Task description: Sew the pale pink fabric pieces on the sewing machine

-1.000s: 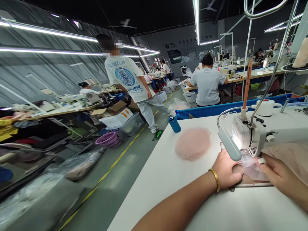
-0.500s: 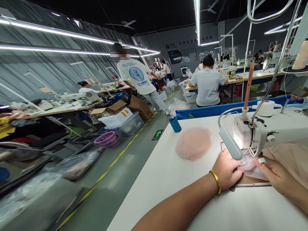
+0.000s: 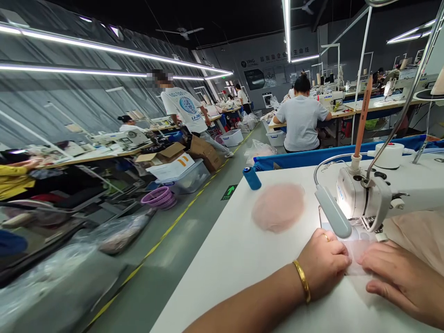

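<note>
My left hand (image 3: 322,262) rests on the white table (image 3: 236,259) with its fingers curled and pinched on a thin pale pink fabric piece (image 3: 356,253) below the sewing machine (image 3: 374,194). A gold bangle sits on that wrist. My right hand (image 3: 398,277) lies flat on the same fabric from the right, fingers stretched toward the left hand. The needle area is partly hidden behind the machine's grey lamp arm (image 3: 333,212). A round pink fabric stack (image 3: 278,206) lies on the table beyond my left hand.
A blue thread spool (image 3: 251,178) stands at the table's far corner. More peach fabric (image 3: 419,236) lies right of the machine. An aisle with a yellow line runs on the left, with boxes, a purple basket (image 3: 159,198) and a walking person (image 3: 185,115). A seated person (image 3: 301,121) works ahead.
Both hands have drawn toward me with the fabric, and my right hand has flattened onto it. The person in the aisle has walked farther away.
</note>
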### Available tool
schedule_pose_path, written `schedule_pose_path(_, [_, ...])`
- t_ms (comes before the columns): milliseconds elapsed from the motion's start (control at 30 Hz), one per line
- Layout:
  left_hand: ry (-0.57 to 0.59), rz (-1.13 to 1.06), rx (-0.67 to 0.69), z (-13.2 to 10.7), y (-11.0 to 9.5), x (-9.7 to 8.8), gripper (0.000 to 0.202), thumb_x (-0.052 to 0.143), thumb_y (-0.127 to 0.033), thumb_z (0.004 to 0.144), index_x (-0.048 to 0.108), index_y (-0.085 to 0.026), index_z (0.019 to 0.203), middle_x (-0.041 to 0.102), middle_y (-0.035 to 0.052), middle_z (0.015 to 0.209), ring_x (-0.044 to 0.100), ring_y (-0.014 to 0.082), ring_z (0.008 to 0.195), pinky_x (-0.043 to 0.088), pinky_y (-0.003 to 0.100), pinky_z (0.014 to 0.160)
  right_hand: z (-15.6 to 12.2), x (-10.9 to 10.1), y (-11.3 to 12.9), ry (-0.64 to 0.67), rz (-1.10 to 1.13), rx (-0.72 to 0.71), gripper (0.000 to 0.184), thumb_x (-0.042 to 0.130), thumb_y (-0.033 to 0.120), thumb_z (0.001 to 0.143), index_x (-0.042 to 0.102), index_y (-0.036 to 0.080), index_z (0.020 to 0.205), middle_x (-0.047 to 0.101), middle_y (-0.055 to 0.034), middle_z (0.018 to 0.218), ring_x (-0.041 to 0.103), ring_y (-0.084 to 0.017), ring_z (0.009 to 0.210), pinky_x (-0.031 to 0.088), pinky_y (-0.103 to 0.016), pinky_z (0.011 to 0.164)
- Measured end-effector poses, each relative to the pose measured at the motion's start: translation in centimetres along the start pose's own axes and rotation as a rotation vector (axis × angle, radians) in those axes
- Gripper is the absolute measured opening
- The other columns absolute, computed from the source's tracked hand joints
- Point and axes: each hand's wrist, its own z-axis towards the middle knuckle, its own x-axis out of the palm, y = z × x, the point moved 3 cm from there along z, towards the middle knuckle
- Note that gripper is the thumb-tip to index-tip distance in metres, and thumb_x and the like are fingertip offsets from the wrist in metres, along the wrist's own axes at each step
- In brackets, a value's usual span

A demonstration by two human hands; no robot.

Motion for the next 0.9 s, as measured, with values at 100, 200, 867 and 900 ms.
schedule_pose_path(100, [-0.01,-0.011,-0.016,0.2,0.5,0.0,0.011,0.064,-0.018,0.096,0.073,-0.021,0.091,0.079,0.0012,0.099,0.067,0.0182,0.086,0.047,0.036,0.079,-0.2,0.8,-0.4,0.096,-0.018,-0.02,0.026,0.059,0.05,0.106,0.071,0.031,0.12,0.079,-0.0018,0.107,0.072,-0.024,0.091,0.056,-0.036,0.078])
schedule_pose_path(200, [0.012,0.003,-0.052,0.4,1.0,0.0,0.012,0.062,-0.019,0.097,0.074,-0.021,0.093,0.079,0.0032,0.101,0.067,0.02,0.089,0.048,0.037,0.082,-0.2,1.2,-0.8,0.11,-0.063,0.002,0.029,0.057,0.05,0.107,0.069,0.032,0.125,0.079,-0.0026,0.116,0.072,-0.026,0.093,0.054,-0.037,0.072])
schedule_pose_path(867, [0.084,0.037,-0.039,0.7,1.7,-0.2,0.014,0.06,-0.019,0.098,0.072,-0.021,0.092,0.08,0.0012,0.105,0.069,0.0207,0.099,0.048,0.04,0.09,-0.1,2.3,-1.2,0.037,-0.215,-0.097,0.027,0.054,0.041,0.107,0.067,0.027,0.127,0.079,-0.0033,0.123,0.074,-0.027,0.094,0.057,-0.04,0.071])
schedule_pose_path(900, [0.082,0.043,-0.039,0.7,1.8,-0.2,0.014,0.06,-0.019,0.098,0.072,-0.021,0.091,0.08,0.0015,0.104,0.069,0.0207,0.1,0.048,0.04,0.09,-0.1,2.3,-1.2,0.03,-0.216,-0.099,0.027,0.055,0.04,0.107,0.067,0.027,0.128,0.079,-0.0028,0.124,0.074,-0.027,0.095,0.058,-0.04,0.073])
